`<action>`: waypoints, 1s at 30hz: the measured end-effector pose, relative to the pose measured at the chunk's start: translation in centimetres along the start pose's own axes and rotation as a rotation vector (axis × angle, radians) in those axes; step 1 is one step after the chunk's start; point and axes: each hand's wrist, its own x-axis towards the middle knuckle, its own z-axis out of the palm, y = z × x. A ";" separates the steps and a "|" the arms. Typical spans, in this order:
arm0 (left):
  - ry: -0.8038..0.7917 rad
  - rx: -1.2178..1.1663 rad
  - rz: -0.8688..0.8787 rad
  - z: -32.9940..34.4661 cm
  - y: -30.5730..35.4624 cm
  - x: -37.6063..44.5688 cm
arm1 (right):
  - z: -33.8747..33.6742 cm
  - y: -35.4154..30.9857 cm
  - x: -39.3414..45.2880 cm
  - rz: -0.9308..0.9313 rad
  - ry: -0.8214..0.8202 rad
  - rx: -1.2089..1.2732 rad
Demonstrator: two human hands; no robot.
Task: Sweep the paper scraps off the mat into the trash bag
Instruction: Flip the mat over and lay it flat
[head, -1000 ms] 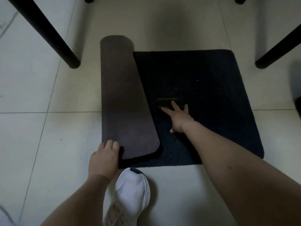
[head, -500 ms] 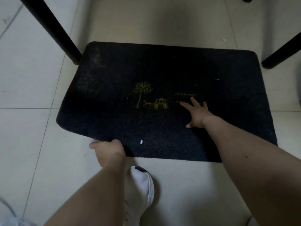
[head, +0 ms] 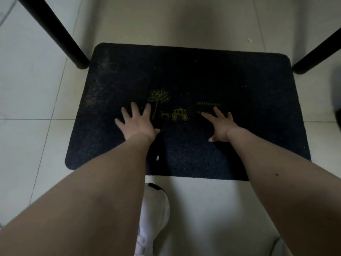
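- Lying flat on the tiled floor, the mat [head: 186, 74] is spread out whole, dark pile up, with a yellow tree and carriage motif [head: 168, 108] at its middle.
- Judging from what shows, the sweeping is barely started: a white paper scrap [head: 157, 158] sits on the mat near its front edge, just in front of the left wrist, and a tiny pale fleck [head: 244, 86] lies toward the mat's back right part.
- One more small scrap [head: 249, 40] lies on the floor just beyond the mat's back edge, so it would need collecting too.
- No trash bag shows anywhere, so I cannot tell where the scraps are to go; all of that step is left.
- Dusty grey marks cloud the mat's left part, which suggests finer bits may also cling to the pile.
- On the mat left of the motif, the left hand [head: 137, 122] lies palm down with fingers spread wide and straight, holding nothing.
- On the mat right of the motif, the right hand [head: 220, 126] rests on spread fingertips, palm arched, also holding nothing.
- Just in front of the mat's front edge stands a white shoe [head: 155, 207].
- At the mat's back left corner stands a black furniture leg [head: 55, 32]; another leg [head: 317, 52] stands by its back right corner.
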 end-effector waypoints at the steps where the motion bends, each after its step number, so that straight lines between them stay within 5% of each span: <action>1: -0.068 0.003 0.039 -0.1 0.8 0.4 | 0.0 0.0 0.0 0.000 -0.002 -0.004; 7: -0.362 0.050 0.185 1.4 3.1 0.1 | 0.0 0.1 0.2 -0.007 -0.002 0.003; 30: -0.375 0.026 0.167 2.8 4.3 -0.7 | 0.5 1.2 0.1 -0.032 0.031 0.025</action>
